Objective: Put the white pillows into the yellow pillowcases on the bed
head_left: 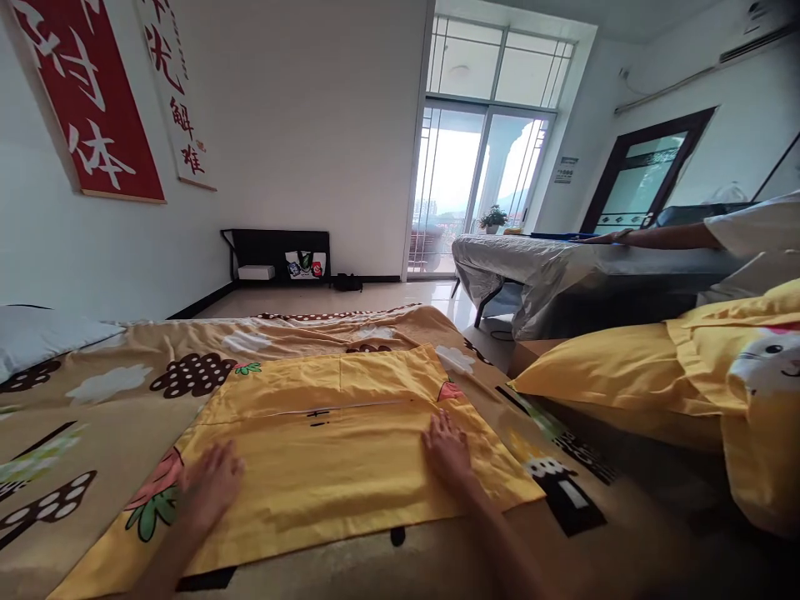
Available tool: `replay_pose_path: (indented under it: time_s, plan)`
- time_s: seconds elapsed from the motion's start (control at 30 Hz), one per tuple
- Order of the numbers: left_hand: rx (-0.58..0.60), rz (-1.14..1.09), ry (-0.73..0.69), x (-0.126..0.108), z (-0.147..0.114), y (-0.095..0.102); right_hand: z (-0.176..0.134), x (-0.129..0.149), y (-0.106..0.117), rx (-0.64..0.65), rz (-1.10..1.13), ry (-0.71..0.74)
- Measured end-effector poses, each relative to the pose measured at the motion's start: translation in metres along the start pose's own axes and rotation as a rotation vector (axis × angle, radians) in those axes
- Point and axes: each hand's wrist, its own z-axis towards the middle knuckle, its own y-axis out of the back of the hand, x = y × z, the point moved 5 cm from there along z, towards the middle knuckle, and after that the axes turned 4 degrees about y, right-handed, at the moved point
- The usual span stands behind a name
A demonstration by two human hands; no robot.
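Note:
A yellow pillowcase (325, 475) lies spread on a patterned blanket (118, 354). A long seam or opening runs across its upper part, and strawberry-like prints show near its edges. My left hand (212, 483) rests on the pillowcase's left part with the fingers spread forward. On the right part, below the end of the seam, my right hand (447, 446) lies flat with its fingers apart. Neither hand holds anything. Some wrinkles cross the cloth near its front edge.
Yellow pillows (612, 367) with a cartoon face print are at the right. A white pillow (53, 333) lies at the far left. Beyond the bed, a co-worker's arm (668, 237) reaches over a plastic-covered table (531, 258). A black low shelf (275, 250) stands by the wall.

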Motion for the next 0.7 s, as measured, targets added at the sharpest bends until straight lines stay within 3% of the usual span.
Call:
replay_pose_path:
  time_s: [0.13, 0.23, 0.3, 0.43, 0.53, 0.7]
  plan:
    - [0.155, -0.105, -0.341, -0.124, -0.008, -0.002, -0.001, 0.100, -0.004, -0.016, 0.190, 0.326]
    - [0.167, -0.123, -0.492, -0.178, -0.016, -0.007, -0.012, 0.141, -0.013, 0.026, 0.241, 0.478]
    - [0.143, -0.134, -0.551, -0.186, -0.021, -0.012, -0.023, 0.145, -0.018, 0.057, 0.258, 0.560]
    - [0.078, -0.152, -0.581, -0.176, -0.022, -0.020, -0.061, 0.133, -0.019, 0.141, 0.291, 0.781]
    - [0.050, -0.158, -0.576, -0.174, -0.020, -0.021, -0.094, 0.130, -0.013, 0.188, 0.365, 0.868]
    - [0.044, -0.155, -0.542, -0.180, -0.026, -0.019, -0.131, 0.149, 0.001, 0.324, 0.561, 1.051]
